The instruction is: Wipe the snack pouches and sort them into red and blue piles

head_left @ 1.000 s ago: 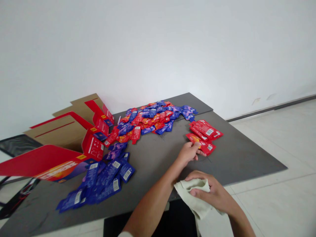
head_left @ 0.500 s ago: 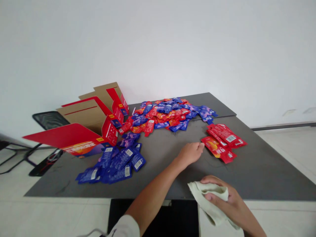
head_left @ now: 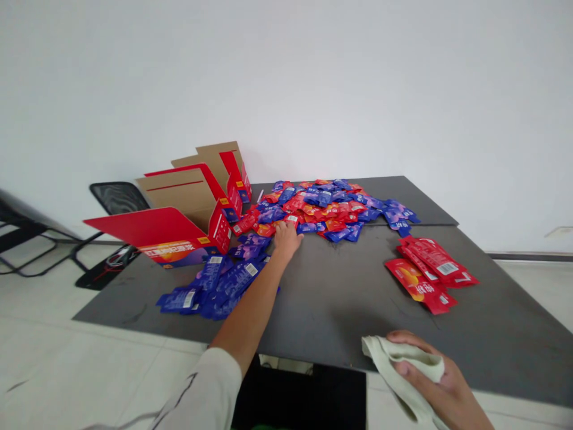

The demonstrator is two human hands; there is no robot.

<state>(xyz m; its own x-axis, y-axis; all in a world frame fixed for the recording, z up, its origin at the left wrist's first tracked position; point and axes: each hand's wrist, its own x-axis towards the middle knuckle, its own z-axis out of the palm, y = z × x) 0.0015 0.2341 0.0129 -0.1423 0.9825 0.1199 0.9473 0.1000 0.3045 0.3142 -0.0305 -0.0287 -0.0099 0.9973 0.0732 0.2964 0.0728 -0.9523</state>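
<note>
My left hand [head_left: 286,239] reaches across the dark grey table [head_left: 340,298] to the near edge of a mixed heap of red and blue sachets [head_left: 326,209]; its fingers rest on the sachets there, and whether they grip one is hidden. My right hand [head_left: 436,382] is closed on a pale cloth [head_left: 398,373] at the table's front edge. A small stack of red sachets [head_left: 427,269] lies to the right, apart from both hands. A pile of blue sachets [head_left: 215,286] lies left of my forearm.
An opened red and brown cardboard box [head_left: 179,221] lies on its side at the table's left, with another [head_left: 224,167] behind it by the white wall. A black chair [head_left: 114,200] stands on the tiled floor to the left.
My left hand has left the red stack on the right and moved left and forward to the mixed heap. The view has swung left. The right hand keeps the cloth.
</note>
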